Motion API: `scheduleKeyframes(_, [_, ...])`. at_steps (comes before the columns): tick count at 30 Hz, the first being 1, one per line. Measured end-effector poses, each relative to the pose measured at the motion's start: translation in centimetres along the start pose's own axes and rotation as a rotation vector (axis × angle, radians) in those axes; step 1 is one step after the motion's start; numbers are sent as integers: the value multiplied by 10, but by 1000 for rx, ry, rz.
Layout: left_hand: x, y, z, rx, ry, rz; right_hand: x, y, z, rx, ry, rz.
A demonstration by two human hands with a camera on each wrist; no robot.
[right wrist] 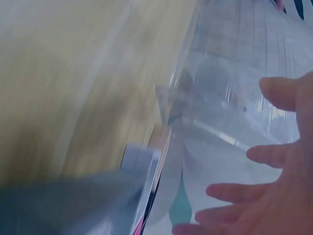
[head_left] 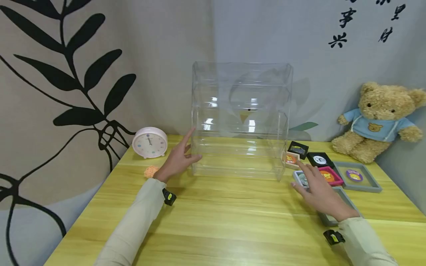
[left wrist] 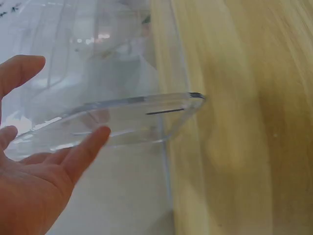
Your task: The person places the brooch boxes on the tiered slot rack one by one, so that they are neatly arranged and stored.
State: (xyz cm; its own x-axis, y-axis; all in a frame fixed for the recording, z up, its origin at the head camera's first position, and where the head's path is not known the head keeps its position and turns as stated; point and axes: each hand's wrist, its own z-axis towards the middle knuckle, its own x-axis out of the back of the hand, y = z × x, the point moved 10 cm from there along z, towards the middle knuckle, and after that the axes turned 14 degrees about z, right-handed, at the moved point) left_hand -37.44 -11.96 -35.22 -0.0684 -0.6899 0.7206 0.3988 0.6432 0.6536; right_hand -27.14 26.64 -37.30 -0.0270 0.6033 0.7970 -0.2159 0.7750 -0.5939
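Observation:
A clear tiered plastic display stand (head_left: 239,135) stands upright in the middle of the table. My left hand (head_left: 178,159) is at its left side, fingers extended; the fingertips lie along the clear side panel (left wrist: 132,139), and whether they press on it I cannot tell. My right hand (head_left: 321,192) hovers with spread fingers over several small square frames at the stand's right. Among them are a pink frame (head_left: 337,179), a black frame (head_left: 324,154), a pale wooden frame (head_left: 292,165) and a grey frame (head_left: 372,187) with a purple badge. Another grey frame (head_left: 327,220) is partly hidden under that hand.
A round pink clock (head_left: 149,142) and a small orange lump (head_left: 151,171) lie left of the stand. A teddy bear (head_left: 379,122) in a blue top sits at the back right. The curtain (head_left: 159,74) hangs close behind the wooden table (head_left: 213,221).

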Motion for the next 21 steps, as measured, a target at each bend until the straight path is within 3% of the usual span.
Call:
scheduleKeyframes(5, [-4,-5,0,-22,2,47,21,17,-7,18,6,20])
scheduleKeyframes(11, [-6,-9,-2,-23,9,63,41,46,-12,-24,-9,37])
scheduleKeyframes(21, [-8,-10,-4,13,1,67,48,80,-19,-32,-31,46])
